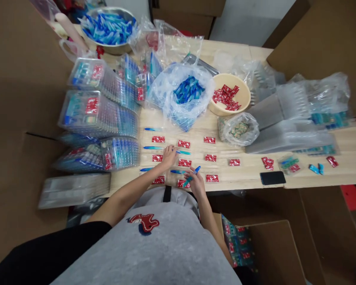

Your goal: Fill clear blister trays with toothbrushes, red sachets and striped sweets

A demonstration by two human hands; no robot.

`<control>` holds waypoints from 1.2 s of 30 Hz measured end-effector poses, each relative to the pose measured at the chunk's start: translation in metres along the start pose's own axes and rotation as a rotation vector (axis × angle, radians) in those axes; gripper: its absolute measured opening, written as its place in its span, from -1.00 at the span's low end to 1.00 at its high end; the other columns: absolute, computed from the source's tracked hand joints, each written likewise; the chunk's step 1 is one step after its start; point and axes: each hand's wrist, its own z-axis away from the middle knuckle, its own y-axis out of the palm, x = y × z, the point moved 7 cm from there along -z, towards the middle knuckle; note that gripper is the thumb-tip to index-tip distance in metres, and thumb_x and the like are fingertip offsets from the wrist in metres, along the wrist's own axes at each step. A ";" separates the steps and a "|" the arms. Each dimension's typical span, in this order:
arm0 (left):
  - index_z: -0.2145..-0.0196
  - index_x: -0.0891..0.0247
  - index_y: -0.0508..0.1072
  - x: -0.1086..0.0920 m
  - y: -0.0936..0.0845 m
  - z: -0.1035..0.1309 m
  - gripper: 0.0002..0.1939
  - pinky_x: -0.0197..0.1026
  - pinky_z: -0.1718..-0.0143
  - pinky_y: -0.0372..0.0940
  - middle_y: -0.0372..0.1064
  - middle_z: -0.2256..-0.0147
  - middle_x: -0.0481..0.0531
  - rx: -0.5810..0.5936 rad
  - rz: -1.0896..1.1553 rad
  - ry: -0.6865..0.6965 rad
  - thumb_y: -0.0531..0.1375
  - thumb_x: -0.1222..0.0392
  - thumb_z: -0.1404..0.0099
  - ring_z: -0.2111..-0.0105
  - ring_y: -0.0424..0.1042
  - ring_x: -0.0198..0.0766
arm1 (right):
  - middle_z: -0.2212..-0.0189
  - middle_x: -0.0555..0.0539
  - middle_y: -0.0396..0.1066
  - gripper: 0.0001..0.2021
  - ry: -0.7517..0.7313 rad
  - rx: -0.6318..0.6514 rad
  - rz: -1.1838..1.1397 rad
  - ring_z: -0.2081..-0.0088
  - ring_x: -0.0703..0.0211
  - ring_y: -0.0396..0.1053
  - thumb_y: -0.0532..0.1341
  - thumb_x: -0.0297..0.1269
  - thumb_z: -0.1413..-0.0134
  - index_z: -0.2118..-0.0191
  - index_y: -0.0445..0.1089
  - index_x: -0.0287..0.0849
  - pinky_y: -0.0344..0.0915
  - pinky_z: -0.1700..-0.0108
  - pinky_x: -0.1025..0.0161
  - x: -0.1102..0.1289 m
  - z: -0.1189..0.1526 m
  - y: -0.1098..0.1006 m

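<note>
My left hand (169,155) reaches over the rows of clear trays, its fingertips together at the end of a blue-teal piece (184,152). Nearer the table's front edge, my right hand (196,183) has its fingers closed round another blue-teal piece (197,170), tilted upward. Red patterned packets (210,158) lie in several rows around both hands. More slim blue pieces (152,147) rest to the left. Behind the rows, an open plastic bag (166,88) holds many blue pieces, beside a cream bowl (245,103) of red packets.
Stacks of filled clear cases (96,113) stand at the left. To the right are a bag of small greenish pieces (239,130), stacked empty trays (287,136) and a phone (273,178). A metal bowl (115,48) sits at the back left.
</note>
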 end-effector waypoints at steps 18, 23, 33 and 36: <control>0.39 0.34 0.44 -0.060 0.039 0.036 -0.85 -0.27 0.37 0.30 0.43 0.42 0.00 0.682 0.417 0.157 0.15 0.19 -0.22 0.44 0.38 -0.32 | 0.22 -0.07 0.54 -0.54 -0.145 0.010 0.065 0.15 0.07 0.45 0.30 0.11 0.18 0.23 0.49 -0.15 0.35 0.07 0.15 0.028 -0.017 0.009; 0.09 0.30 0.39 -0.058 0.014 0.007 -0.68 -0.25 0.24 0.30 0.41 0.19 0.08 0.536 0.421 0.117 0.05 0.07 -0.31 0.26 0.39 -0.29 | 0.46 0.01 0.50 -0.60 -0.155 0.012 0.171 0.47 0.22 0.40 0.27 0.07 0.15 0.28 0.48 -0.16 0.34 0.42 0.28 0.037 -0.022 0.005; 0.45 0.28 0.55 -0.029 0.008 -0.027 -0.76 -0.28 0.44 0.32 0.47 0.53 -0.02 0.674 0.327 0.101 0.34 0.03 -0.02 0.53 0.40 -0.31 | 0.61 0.08 0.41 -0.63 -0.095 0.109 0.357 0.64 0.25 0.35 0.30 0.04 0.23 0.36 0.37 -0.15 0.30 0.58 0.30 0.006 -0.022 0.011; 0.27 0.31 0.54 -0.003 -0.011 -0.068 -0.72 -0.21 0.32 0.36 0.51 0.40 0.05 0.386 0.284 0.052 0.17 0.05 -0.22 0.44 0.44 -0.27 | 0.59 0.07 0.40 -0.59 -0.086 0.061 0.418 0.60 0.22 0.39 0.26 0.08 0.19 0.31 0.35 -0.14 0.34 0.56 0.28 0.003 -0.023 -0.011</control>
